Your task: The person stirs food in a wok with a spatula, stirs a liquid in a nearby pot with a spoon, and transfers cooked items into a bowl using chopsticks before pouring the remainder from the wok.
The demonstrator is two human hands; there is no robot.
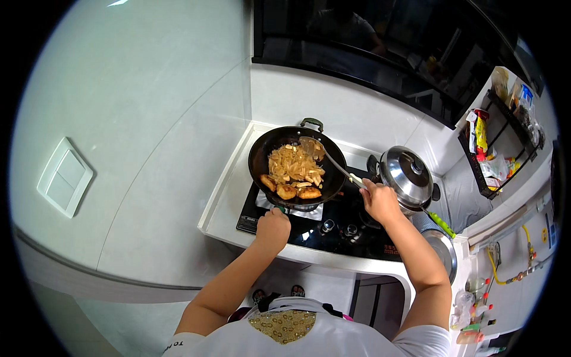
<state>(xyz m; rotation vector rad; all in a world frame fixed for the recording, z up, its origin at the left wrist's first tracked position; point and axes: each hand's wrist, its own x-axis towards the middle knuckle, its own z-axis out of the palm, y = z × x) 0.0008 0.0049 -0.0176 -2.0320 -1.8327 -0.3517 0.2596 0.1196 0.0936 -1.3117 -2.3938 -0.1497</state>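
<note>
A black wok (260, 156) stands on the left burner of the stove. Shredded pale-brown food (292, 163) fills its middle, and several browned pieces (286, 191) lie along the near side. My left hand (273, 228) is closed around the wok's near handle, most of which the fingers hide. My right hand (381, 201) grips the light handle of a metal spatula (339, 166). The spatula's head lies inside the wok at the far right, against the shredded food.
A lidded steel pot (407, 177) stands to the right on the black glass stove (315, 238). Beside it are a green-handled utensil (441, 224) and a round metal lid or tray (444, 250). A black wall rack (504, 156) holds packets. Several bottles (476, 309) stand at the lower right.
</note>
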